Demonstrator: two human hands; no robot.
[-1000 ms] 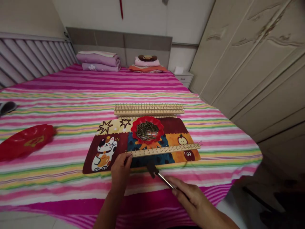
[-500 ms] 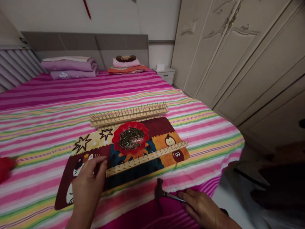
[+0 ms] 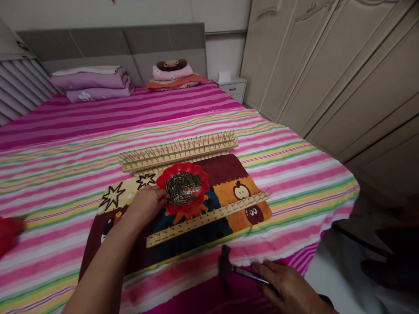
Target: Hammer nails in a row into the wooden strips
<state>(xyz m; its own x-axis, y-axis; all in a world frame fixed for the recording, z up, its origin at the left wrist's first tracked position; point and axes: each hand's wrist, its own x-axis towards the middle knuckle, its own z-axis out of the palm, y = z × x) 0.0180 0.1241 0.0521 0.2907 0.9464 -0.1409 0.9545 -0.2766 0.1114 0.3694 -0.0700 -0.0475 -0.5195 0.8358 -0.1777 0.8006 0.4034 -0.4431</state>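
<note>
My left hand (image 3: 145,206) reaches over the cartoon mat (image 3: 229,172) to the left rim of a red dish (image 3: 199,172) full of small nails (image 3: 182,186); its fingers curl into the nails, and what they pinch is hidden. A wooden strip (image 3: 209,214) studded with nails lies across the mat just in front of the dish. My right hand (image 3: 284,285) rests low at the bed's front edge, closed round the handle of a small hammer (image 3: 229,265), whose dark head sits on the striped sheet.
A stack of nail-studded wooden strips (image 3: 178,150) lies behind the dish. The striped bed (image 3: 98,131) carries folded bedding (image 3: 91,80) at the headboard. A red object (image 3: 8,231) shows at the left edge. Wardrobe doors (image 3: 327,74) line the right side, past the bed's corner.
My left hand left the strip's left end and moved forward to the dish of nails. My right hand lowered the hammer to the bed edge. The view shifted right.
</note>
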